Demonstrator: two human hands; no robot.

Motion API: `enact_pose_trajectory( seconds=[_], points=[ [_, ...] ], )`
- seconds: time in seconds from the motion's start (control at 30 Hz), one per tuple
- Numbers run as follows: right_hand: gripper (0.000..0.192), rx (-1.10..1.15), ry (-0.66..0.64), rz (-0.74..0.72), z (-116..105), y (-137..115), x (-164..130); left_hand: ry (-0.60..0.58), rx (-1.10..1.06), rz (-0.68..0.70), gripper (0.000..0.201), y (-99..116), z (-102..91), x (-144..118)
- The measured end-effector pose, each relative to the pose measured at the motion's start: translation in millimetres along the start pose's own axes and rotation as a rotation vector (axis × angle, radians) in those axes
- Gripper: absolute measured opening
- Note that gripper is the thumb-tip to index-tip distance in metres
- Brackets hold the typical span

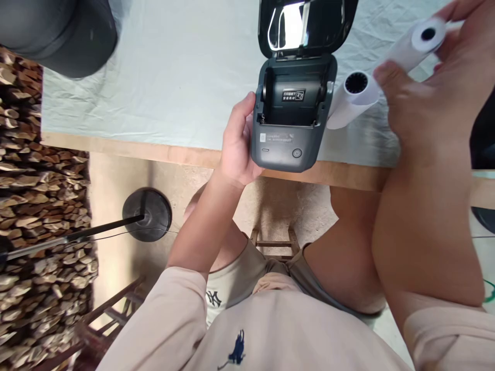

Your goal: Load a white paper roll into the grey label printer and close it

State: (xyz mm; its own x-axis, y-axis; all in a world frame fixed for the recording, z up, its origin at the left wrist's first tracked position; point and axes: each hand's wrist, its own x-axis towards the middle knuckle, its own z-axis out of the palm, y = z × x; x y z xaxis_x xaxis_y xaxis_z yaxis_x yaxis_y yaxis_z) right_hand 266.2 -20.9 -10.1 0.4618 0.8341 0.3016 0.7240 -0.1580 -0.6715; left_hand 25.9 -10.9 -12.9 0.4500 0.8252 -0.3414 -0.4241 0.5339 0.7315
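My left hand (240,141) is wrapped round the side of a dark grey label printer (288,141) above the table's front edge. Its glossy black lid (305,26) is swung up, and the bay inside shows a small label but no roll. Between the thumb and fingers of my right hand (433,93) is a white paper roll (413,46), tilted, its core end facing me. Just right of the printer, a second white paper roll (344,111) has a wider dark core; my right thumb is close to it, and I cannot tell if they touch.
A pale cloth (166,77) covers the wooden-edged table. At the far left stands a large dark cylindrical object (77,41). Stacked firewood (42,216), a stand with a round black base (147,214) and a wooden chair (108,319) are on the left below the table.
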Motion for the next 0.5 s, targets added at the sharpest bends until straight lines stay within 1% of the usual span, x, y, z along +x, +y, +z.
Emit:
enact_pose_trajectory(
  seconds=[0.07, 0.1, 0.13, 0.17, 0.2, 0.27, 0.3, 0.33, 0.37, 0.4, 0.5],
  points=[
    [0.038, -0.083, -0.033, 0.090, -0.7, -2.5, -1.9, 0.004, -0.021, 0.002, 0.041, -0.2, 0.5, 0.2],
    [0.038, -0.102, -0.052, 0.110, -1.0, -2.2, -2.4, -0.003, -0.035, 0.005, 0.041, -0.2, 1.0, 0.2],
    [0.039, -0.079, -0.057, 0.089, -1.6, -1.8, -3.0, -0.013, -0.048, 0.007, 0.040, 0.0, 1.7, 0.2],
    [0.040, -0.023, -0.035, 0.017, -2.6, -1.9, -4.0, -0.021, -0.061, 0.008, 0.038, 0.2, 2.3, 0.2],
    [0.041, 0.049, 0.014, -0.087, -3.8, -3.2, -5.6, -0.024, -0.072, 0.002, 0.038, 0.5, 2.8, 0.1],
    [0.040, 0.156, 0.161, -0.269, -5.4, -10.4, -11.3, -0.014, -0.084, -0.011, 0.036, 1.2, 3.2, 0.1],
    [0.037, 0.149, 0.212, -0.319, -5.1, -16.1, -15.4, -0.011, -0.089, -0.015, 0.036, 1.4, 3.2, 0.2],
    [0.032, 0.092, 0.229, -0.328, -3.7, -22.7, -20.0, -0.012, -0.093, -0.014, 0.037, 1.6, 3.1, 0.5],
    [0.028, 0.006, 0.207, -0.304, -1.1, -29.4, -24.7, -0.016, -0.097, -0.013, 0.038, 1.7, 2.9, 0.8],
    [0.028, -0.100, 0.140, -0.264, 2.5, -35.6, -29.2, -0.021, -0.101, -0.010, 0.039, 1.8, 2.8, 1.1],
    [0.038, -0.355, -0.042, -0.098, 14.1, -46.6, -39.0, -0.035, -0.103, -0.008, 0.039, 2.0, 3.2, 1.6]
  ],
)
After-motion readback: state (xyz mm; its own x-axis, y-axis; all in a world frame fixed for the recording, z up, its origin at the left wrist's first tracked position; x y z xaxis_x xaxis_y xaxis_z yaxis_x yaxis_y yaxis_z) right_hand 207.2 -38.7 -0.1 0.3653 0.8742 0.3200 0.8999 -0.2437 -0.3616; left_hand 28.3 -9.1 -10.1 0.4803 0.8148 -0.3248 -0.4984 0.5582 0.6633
